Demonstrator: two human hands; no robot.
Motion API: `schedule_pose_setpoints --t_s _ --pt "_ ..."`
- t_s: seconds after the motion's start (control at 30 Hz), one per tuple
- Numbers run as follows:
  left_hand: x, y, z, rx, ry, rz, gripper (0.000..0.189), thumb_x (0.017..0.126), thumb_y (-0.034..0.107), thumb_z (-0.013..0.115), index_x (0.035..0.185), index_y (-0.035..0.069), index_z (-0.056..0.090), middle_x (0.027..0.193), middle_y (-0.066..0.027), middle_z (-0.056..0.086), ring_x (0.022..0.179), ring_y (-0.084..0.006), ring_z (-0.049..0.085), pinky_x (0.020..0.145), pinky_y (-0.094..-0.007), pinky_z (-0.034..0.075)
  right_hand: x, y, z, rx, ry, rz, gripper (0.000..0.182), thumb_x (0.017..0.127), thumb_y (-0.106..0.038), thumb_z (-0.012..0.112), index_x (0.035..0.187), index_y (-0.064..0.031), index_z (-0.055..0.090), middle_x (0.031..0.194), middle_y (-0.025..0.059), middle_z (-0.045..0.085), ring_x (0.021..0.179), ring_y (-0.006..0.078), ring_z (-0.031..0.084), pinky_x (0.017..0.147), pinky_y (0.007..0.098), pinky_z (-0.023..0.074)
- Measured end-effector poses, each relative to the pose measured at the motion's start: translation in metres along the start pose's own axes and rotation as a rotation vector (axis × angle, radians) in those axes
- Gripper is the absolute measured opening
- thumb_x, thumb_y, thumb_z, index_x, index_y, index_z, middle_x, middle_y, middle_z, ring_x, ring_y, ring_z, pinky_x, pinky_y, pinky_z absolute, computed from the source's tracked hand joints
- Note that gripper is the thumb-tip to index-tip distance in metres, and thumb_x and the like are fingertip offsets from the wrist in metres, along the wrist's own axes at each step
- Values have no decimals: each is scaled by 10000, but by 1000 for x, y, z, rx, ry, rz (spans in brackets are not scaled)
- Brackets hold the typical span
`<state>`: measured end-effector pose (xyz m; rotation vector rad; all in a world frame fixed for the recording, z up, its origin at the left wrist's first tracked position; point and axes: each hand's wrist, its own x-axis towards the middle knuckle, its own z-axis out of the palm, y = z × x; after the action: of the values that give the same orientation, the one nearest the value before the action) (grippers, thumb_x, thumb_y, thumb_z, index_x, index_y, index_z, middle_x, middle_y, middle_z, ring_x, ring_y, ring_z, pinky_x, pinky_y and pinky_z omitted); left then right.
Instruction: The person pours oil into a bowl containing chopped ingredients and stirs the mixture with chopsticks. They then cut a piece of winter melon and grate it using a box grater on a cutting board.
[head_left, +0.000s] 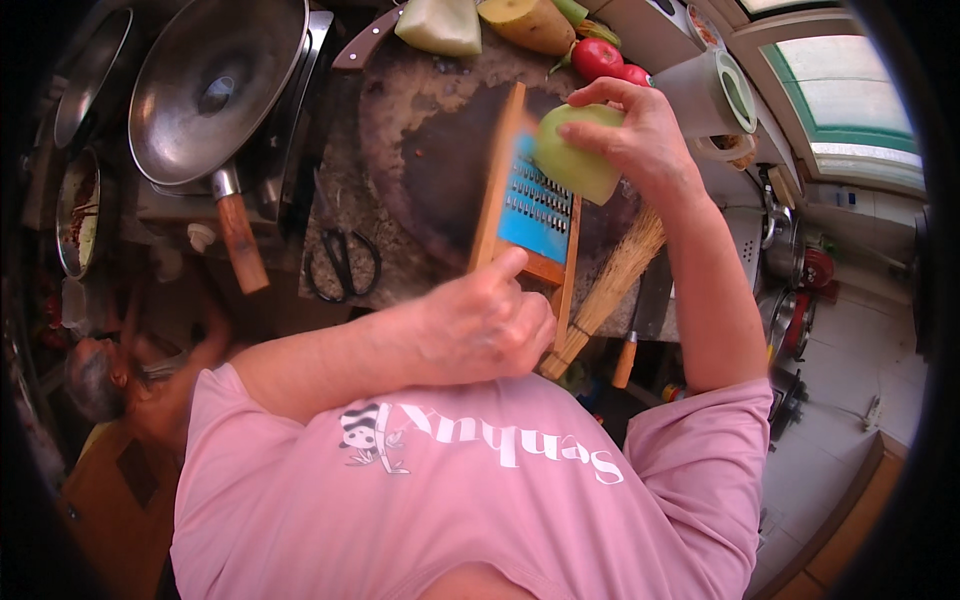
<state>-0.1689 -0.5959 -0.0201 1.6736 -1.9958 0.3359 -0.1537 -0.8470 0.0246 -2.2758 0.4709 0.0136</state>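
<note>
My left hand (487, 322) is closed around the lower end of a wooden-framed grater (532, 232) with a blue plate and rows of raised metal teeth. The grater leans upward over a dark, stained round chopping board (390, 127). At its upper part, my right hand (634, 135) grips a pale green piece of gourd or melon (577, 154) from above and to the right. The piece lies against the blue plate or just over it; the contact is hard to make out. Any shreds beneath the grater are hidden.
Behind lie another pale green chunk (439, 28), a potato (525, 24), red vegetables (597, 58) and a riveted brown handle (367, 41). A wok (217, 97) and black-handled scissors (341, 259) are left; a straw brush (611, 289) and wooden-handled knife (637, 322) right. A person (142, 382) sits low left.
</note>
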Motion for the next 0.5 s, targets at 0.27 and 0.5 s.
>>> schedule_pose_setpoints --t_s 0.27,0.5 --pt "4 -3 0 0 10 18 168 754 126 677 656 98 543 619 -6 379 477 -133 470 758 -351 445 -35 3 44 159 243 -195 575 817 -25 821 1349 -32 605 1195 103 697 1089 171 670 959 316 542" --pt "4 -4 -1 22 -5 10 173 759 128 674 657 101 536 625 -3 367 477 -126 464 753 -345 440 -33 8 46 -91 362 -375 676 755 -131 858 1370 -55 587 1140 179 738 1033 294 740 914 386 576"
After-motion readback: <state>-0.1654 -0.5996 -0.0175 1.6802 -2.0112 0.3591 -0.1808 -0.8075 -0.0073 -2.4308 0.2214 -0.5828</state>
